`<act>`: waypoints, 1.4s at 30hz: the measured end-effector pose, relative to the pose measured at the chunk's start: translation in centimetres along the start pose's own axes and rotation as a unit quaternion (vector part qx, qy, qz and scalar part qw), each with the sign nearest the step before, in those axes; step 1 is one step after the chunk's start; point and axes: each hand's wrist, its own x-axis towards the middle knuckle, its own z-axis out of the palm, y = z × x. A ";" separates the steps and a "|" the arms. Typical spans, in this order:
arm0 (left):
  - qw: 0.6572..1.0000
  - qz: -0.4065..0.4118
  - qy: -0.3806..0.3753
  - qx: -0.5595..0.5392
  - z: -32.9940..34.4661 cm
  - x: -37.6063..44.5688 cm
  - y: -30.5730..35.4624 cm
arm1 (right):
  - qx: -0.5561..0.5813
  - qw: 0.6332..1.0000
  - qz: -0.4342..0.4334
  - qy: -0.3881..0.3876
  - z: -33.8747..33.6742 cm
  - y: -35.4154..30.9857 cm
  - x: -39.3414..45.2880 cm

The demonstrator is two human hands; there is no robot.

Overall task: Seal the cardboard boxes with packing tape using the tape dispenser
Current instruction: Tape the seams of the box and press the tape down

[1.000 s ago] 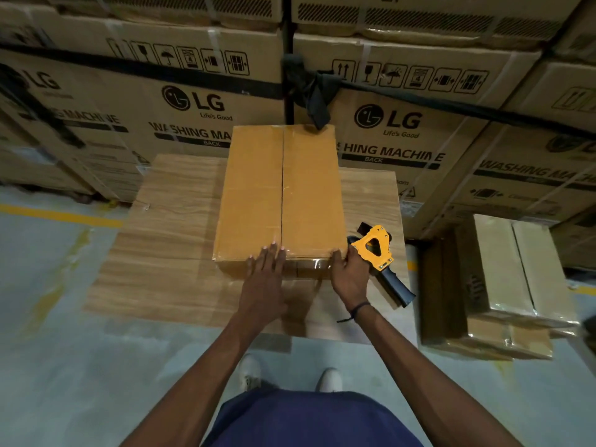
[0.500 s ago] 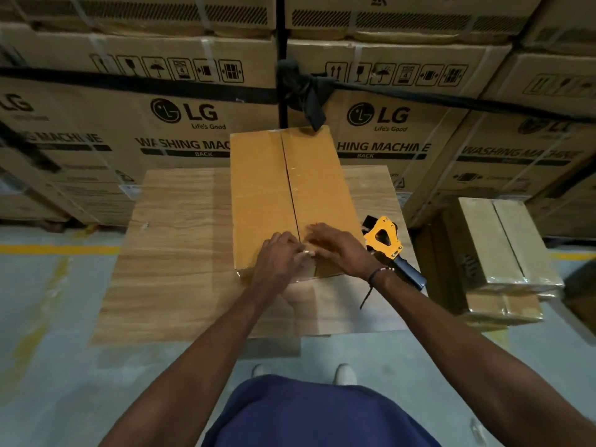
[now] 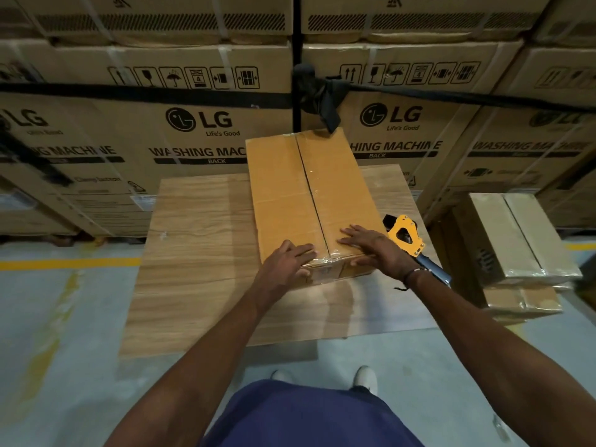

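The cardboard box [image 3: 309, 201] sits on the wooden table [image 3: 200, 259]. Both flat hands, left hand [image 3: 287, 261] and right hand [image 3: 371, 248], press its near end, holding nothing. The tape dispenser [image 3: 408, 238] lies just right of the box. Uneven pressing could wrinkle the tape.

- the right hand [image 3: 371, 250] covers the near end of the tape dispenser [image 3: 407, 237], and the wrist hides part of its blue handle.
- the tape roll in the dispenser is too dark to make out.
- both hands hide the near stretch of the taped seam on the cardboard box [image 3: 306, 195]; the left hand [image 3: 287, 262] covers the box's near-left corner.
- the box hides the table [image 3: 200, 253] behind and under it.
- the stacked boxes [image 3: 516, 250] at right are blurred.
- the washing machine cartons [image 3: 145, 124] are cut off at the top and both sides.
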 end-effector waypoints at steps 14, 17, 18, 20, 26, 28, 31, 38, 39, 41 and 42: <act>0.998 -0.039 0.052 0.007 -0.2 1.8 3.3 | -0.087 0.996 -0.001 0.028 0.4 -1.7 1.0; 0.999 -0.041 -0.006 0.009 0.5 4.0 4.5 | -0.103 0.995 -0.001 0.005 1.1 -1.4 2.3; 0.999 -0.038 -0.026 0.020 0.6 4.1 4.3 | -0.103 0.995 0.003 -0.003 0.8 -0.8 2.3; 0.998 -0.012 -0.048 0.036 0.9 3.4 2.8 | -0.107 0.994 -0.002 -0.026 -0.2 0.7 1.9; 0.997 0.041 -0.006 0.066 1.5 -2.3 -3.0 | -0.110 0.992 -0.038 -0.052 -3.4 4.6 -1.1; 0.998 0.024 0.012 0.064 1.5 -4.0 -3.9 | -0.073 0.996 -0.039 -0.046 -3.4 5.2 -1.3; 0.999 -0.024 0.010 0.019 1.5 -5.0 -3.7 | -0.007 0.999 -0.033 -0.041 -3.0 5.1 -1.1; 0.914 -0.244 0.234 -0.223 2.5 -3.6 1.2 | 0.224 0.964 0.080 0.116 0.2 1.7 -1.4; 0.876 -0.290 0.281 -0.264 2.6 -2.8 2.0 | 0.244 0.945 0.124 0.179 1.2 1.0 -0.8; 0.783 -0.384 0.370 -0.320 2.6 -1.0 3.2 | 0.286 0.872 0.252 0.308 2.5 0.1 0.9; 0.742 -0.422 0.407 -0.325 2.6 -0.2 3.6 | 0.304 0.827 0.309 0.358 2.8 -0.2 1.8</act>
